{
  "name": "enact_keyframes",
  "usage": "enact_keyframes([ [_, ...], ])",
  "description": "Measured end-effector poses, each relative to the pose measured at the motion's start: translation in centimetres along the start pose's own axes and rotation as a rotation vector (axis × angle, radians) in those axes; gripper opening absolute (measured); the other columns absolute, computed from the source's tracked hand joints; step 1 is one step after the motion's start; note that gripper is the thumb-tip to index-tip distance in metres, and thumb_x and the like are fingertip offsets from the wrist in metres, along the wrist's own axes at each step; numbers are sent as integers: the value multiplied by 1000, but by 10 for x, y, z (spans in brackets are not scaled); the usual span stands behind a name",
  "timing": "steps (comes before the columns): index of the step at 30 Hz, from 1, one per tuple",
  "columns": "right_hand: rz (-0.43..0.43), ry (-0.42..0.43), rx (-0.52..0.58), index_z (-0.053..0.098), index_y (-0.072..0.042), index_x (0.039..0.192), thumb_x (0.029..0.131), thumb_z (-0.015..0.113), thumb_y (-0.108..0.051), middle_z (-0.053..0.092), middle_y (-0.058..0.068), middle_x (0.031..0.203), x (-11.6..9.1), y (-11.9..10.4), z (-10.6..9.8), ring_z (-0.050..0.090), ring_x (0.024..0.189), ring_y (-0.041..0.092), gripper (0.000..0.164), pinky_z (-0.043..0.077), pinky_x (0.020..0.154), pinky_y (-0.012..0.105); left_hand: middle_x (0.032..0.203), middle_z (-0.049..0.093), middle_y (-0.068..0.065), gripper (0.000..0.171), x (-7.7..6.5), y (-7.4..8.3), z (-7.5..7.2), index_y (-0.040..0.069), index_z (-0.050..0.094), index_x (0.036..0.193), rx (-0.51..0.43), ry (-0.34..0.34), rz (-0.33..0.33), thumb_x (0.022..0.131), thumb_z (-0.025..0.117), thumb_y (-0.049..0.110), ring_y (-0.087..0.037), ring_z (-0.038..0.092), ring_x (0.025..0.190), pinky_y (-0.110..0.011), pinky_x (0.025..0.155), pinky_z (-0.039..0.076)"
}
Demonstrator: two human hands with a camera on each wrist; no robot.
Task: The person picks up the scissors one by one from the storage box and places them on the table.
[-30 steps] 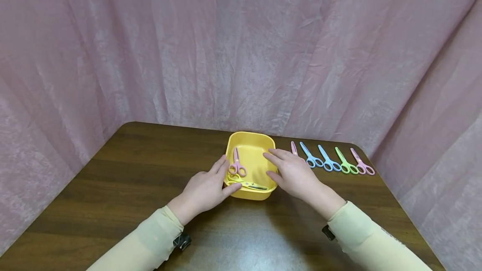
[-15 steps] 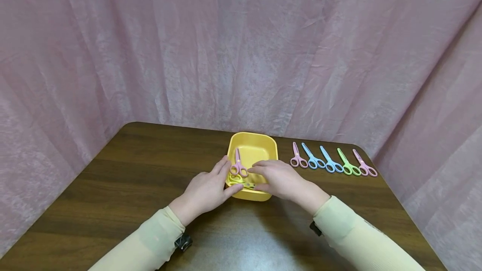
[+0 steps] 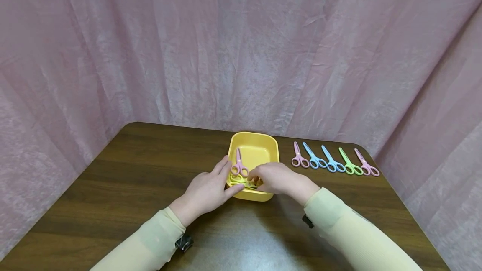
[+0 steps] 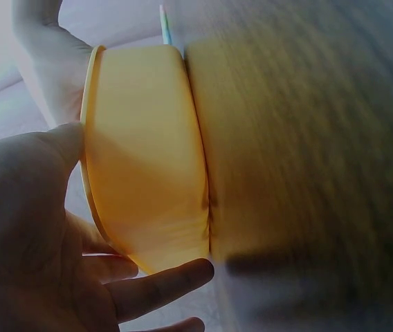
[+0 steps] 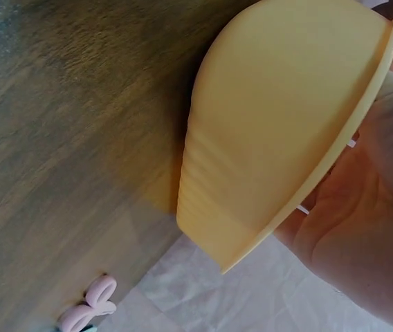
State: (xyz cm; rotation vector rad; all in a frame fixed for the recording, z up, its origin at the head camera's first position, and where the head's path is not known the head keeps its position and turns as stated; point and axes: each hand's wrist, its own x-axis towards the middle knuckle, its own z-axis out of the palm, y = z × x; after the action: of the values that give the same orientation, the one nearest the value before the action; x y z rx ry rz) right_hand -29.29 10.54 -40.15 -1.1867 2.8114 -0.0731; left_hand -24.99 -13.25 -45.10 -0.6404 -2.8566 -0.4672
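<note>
A yellow plastic bin (image 3: 253, 196) stands on the table, holding pink scissors (image 3: 238, 168) on its left side and yellow scissors (image 3: 246, 184) along the near wall. My left hand (image 3: 207, 187) steadies the bin's near left corner, its thumb over the front rim and its straight fingers along the left side. In the left wrist view these fingers lie against the bin's wall (image 4: 141, 145). My right hand (image 3: 281, 179) reaches into the bin from the right, fingers and thumb curled over the yellow scissors' blades. The bin wall (image 5: 272, 131) hides most of that grasp in the right wrist view.
To the right of the bin, several scissors lie in a row: pink scissors (image 3: 299, 161), blue scissors (image 3: 314, 162), more blue scissors (image 3: 334, 166), green scissors (image 3: 350, 167) and more pink scissors (image 3: 368, 169). A pink curtain (image 3: 226, 53) hangs behind the wooden table (image 3: 143, 170).
My right hand has moved left and down into the bin, from its right rim to the yellow scissors, and its fingers have curled. The left hand stays at the bin.
</note>
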Motion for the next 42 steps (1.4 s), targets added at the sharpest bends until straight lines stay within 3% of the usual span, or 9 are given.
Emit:
enact_keyframes([
  [14, 24, -20, -42, 81, -14, 109, 86, 87, 2, 69, 1, 92, 8, 1, 6, 61, 77, 17, 29, 57, 74, 40, 173, 41, -21, 86, 1, 1, 1, 0, 48, 165, 21, 21, 13, 108, 63, 64, -43, 77, 92, -54, 78, 63],
  [26, 22, 33, -47, 71, -16, 90, 88, 92, -13, 61, -7, 75, 12, 5, 15, 53, 69, 13, 21, 48, 64, 36, 174, 40, -20, 87, 1, -1, 2, 2, 47, 166, 12, 11, 3, 108, 62, 65, -42, 77, 93, -54, 78, 63],
  [42, 5, 133, -122, 75, -15, 93, 82, 86, -2, 65, -3, 86, 12, 4, 19, 64, 75, 20, 20, 56, 67, 42, 174, 40, -20, 87, 1, -1, 1, 1, 47, 166, 11, 17, 4, 108, 61, 65, -44, 77, 95, -55, 80, 63],
])
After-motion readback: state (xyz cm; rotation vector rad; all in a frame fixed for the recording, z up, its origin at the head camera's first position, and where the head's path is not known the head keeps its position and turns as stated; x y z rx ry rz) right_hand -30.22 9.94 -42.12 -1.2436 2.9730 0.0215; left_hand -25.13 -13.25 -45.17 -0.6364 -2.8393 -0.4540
